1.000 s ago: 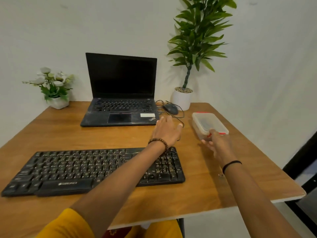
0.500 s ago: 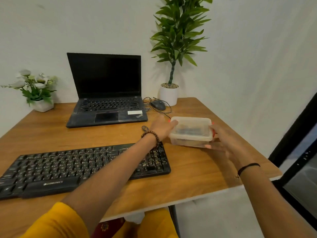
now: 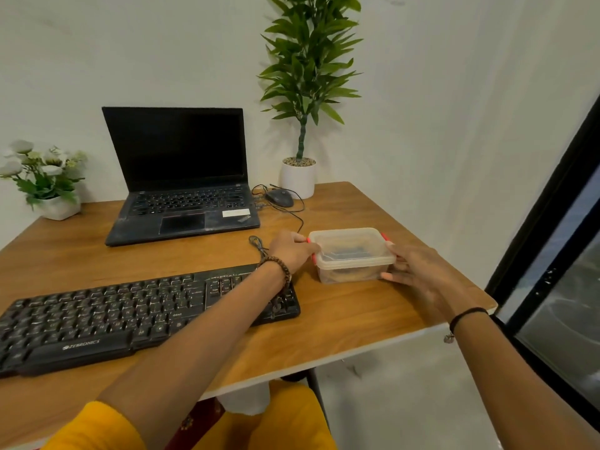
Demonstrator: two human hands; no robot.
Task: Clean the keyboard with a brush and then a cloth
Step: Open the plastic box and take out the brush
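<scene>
A black keyboard [image 3: 123, 315] lies along the front left of the wooden table [image 3: 341, 323]. To its right stands a clear plastic box [image 3: 352, 254] with a lid and red clips; dark items show dimly inside, too blurred to name. My left hand [image 3: 292, 250] grips the box's left end at the red clip. My right hand [image 3: 418, 271] holds its right side, fingers along the wall. My left forearm crosses over the keyboard's right end. No brush or cloth is visible outside the box.
An open black laptop [image 3: 181, 180] sits at the back, with a wired mouse [image 3: 279, 198] beside it. A tall potted plant [image 3: 303, 125] stands at the back right, a small flower pot [image 3: 48, 186] at the back left. The table's right edge is near the box.
The box was lifted from further back on the table and brought nearer, now resting beside the keyboard's right end. Both hands closed onto its ends. The camera view shifted right.
</scene>
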